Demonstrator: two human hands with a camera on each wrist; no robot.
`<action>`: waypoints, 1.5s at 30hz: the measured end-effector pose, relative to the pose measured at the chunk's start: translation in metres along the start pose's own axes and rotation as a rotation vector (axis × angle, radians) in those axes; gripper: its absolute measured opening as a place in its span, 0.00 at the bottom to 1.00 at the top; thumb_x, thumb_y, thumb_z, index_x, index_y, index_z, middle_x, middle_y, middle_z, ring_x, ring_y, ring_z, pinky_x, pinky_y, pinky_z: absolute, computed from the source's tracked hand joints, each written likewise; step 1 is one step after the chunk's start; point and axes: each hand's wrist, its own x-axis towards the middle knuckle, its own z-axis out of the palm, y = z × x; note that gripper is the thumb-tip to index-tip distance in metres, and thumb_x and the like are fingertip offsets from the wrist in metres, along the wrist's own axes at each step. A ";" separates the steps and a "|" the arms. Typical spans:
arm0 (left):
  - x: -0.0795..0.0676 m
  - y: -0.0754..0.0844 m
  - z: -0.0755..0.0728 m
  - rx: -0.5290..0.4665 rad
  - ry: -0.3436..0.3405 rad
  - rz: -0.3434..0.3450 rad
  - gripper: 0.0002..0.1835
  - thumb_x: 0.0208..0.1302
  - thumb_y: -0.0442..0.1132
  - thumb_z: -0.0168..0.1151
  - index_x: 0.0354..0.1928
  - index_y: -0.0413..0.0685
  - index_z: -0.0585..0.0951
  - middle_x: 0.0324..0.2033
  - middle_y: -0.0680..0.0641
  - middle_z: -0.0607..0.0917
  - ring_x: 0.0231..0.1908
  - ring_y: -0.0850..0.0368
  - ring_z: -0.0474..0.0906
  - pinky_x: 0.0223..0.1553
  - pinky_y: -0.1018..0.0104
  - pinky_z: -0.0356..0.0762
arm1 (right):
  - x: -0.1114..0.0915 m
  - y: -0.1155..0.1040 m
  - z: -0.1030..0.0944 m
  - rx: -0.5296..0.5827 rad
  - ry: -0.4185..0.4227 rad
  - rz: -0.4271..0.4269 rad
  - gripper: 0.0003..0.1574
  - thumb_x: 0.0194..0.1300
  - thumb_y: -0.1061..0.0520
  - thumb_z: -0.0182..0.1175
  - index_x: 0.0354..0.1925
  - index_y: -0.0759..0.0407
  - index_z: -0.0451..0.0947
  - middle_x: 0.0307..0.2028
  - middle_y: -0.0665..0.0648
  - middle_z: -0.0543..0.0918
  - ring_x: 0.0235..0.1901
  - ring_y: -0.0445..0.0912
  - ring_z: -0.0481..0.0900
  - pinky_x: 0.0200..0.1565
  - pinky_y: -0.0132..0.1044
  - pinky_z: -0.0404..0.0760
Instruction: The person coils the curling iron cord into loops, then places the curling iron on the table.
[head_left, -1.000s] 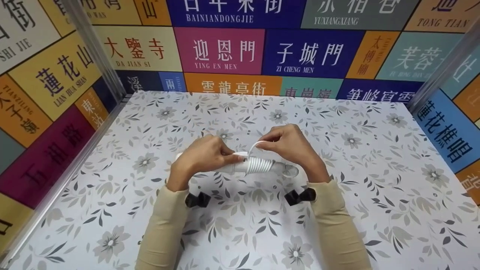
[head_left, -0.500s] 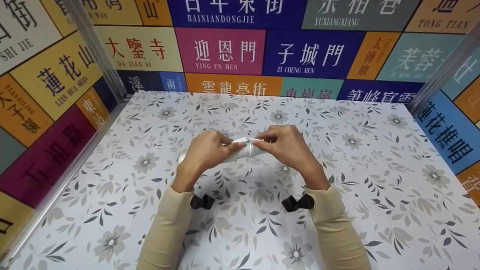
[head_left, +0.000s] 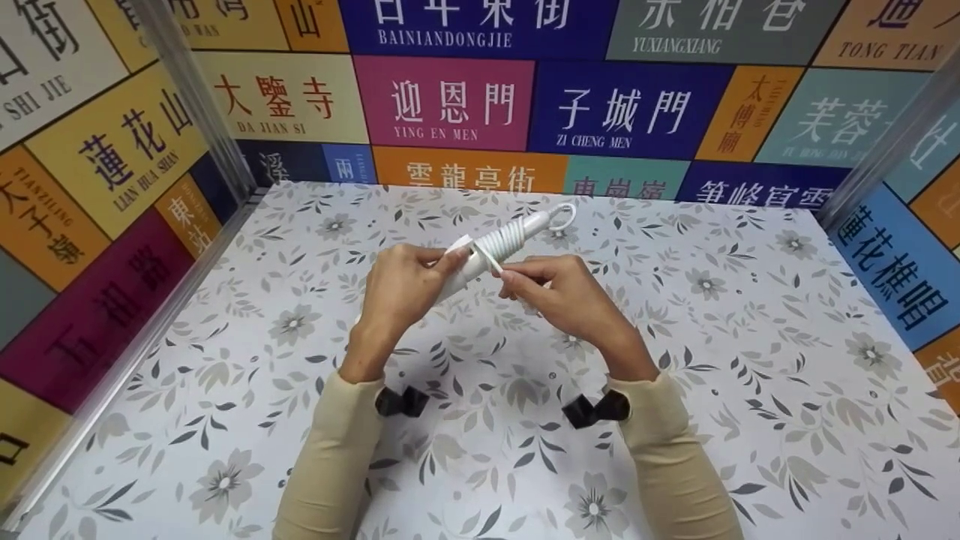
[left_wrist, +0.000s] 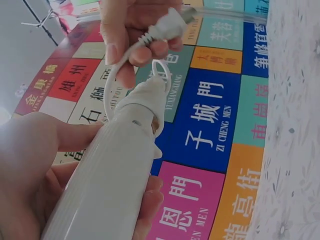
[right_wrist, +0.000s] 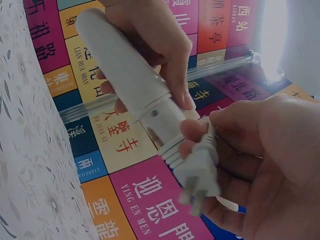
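Observation:
A white tube-shaped appliance (head_left: 460, 277) slants up and away to the right in the head view; its exact kind does not show. White cord (head_left: 501, 238) is wound in several turns round its narrower part, and a loop (head_left: 574, 217) stands out at the far tip. My left hand (head_left: 401, 289) grips the thick body, thumb along the side. With its fingertips my right hand (head_left: 559, 294) holds the cord's free end at the plug. That two-prong plug (right_wrist: 200, 172) points downward in the right wrist view. A small round mark (right_wrist: 154, 113) shows on the appliance's body.
Both hands are above a table (head_left: 480, 465) covered with a grey leaf-and-flower print. Walls of coloured panels with lettering (head_left: 442, 101) stand behind and at the sides, with clear corner posts (head_left: 210, 112). Black wrist mounts (head_left: 401, 403) stick out at both cuffs.
The appliance has swung from nearly level to tilted up and right, its looped tip now farther away. My right hand brought the cord end over the top and down to the near side.

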 end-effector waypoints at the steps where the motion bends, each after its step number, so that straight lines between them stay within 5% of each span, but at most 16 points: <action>1: 0.000 0.000 -0.001 -0.017 0.006 -0.002 0.21 0.65 0.59 0.65 0.46 0.52 0.90 0.34 0.46 0.91 0.27 0.53 0.79 0.25 0.65 0.71 | 0.000 0.000 0.000 0.005 -0.011 -0.006 0.12 0.72 0.56 0.59 0.43 0.58 0.89 0.35 0.58 0.89 0.30 0.43 0.79 0.34 0.30 0.77; 11: 0.000 0.002 -0.011 -0.236 -0.024 -0.015 0.20 0.65 0.56 0.66 0.46 0.48 0.89 0.38 0.43 0.91 0.32 0.52 0.82 0.32 0.63 0.78 | 0.002 0.013 -0.004 0.118 -0.150 -0.052 0.15 0.74 0.58 0.57 0.52 0.62 0.85 0.45 0.62 0.89 0.46 0.51 0.86 0.48 0.34 0.83; 23: -0.001 -0.003 -0.017 -0.278 -0.184 -0.028 0.18 0.65 0.56 0.66 0.45 0.51 0.90 0.37 0.43 0.90 0.32 0.51 0.81 0.34 0.62 0.79 | 0.002 0.041 -0.004 0.116 -0.316 -0.083 0.18 0.72 0.59 0.59 0.57 0.61 0.81 0.53 0.60 0.86 0.57 0.49 0.79 0.64 0.49 0.75; 36: 0.003 -0.009 -0.016 -0.243 -0.344 0.130 0.18 0.65 0.55 0.66 0.45 0.50 0.89 0.32 0.44 0.91 0.24 0.55 0.79 0.29 0.65 0.76 | 0.008 0.059 -0.001 0.200 -0.342 -0.105 0.18 0.66 0.61 0.66 0.54 0.62 0.83 0.49 0.63 0.88 0.53 0.51 0.84 0.58 0.37 0.79; 43: 0.006 -0.017 -0.016 -0.257 -0.461 0.170 0.17 0.64 0.55 0.67 0.45 0.51 0.90 0.31 0.45 0.90 0.23 0.56 0.78 0.26 0.67 0.75 | 0.006 0.055 -0.005 0.104 -0.406 0.024 0.21 0.62 0.59 0.70 0.54 0.60 0.81 0.46 0.57 0.88 0.45 0.39 0.83 0.52 0.35 0.81; 45: 0.007 -0.019 -0.015 -0.270 -0.503 0.210 0.15 0.65 0.53 0.67 0.44 0.51 0.90 0.32 0.46 0.90 0.22 0.57 0.77 0.25 0.68 0.74 | 0.004 0.049 -0.008 0.110 -0.423 -0.016 0.21 0.60 0.60 0.71 0.51 0.62 0.82 0.44 0.55 0.88 0.41 0.36 0.82 0.48 0.32 0.81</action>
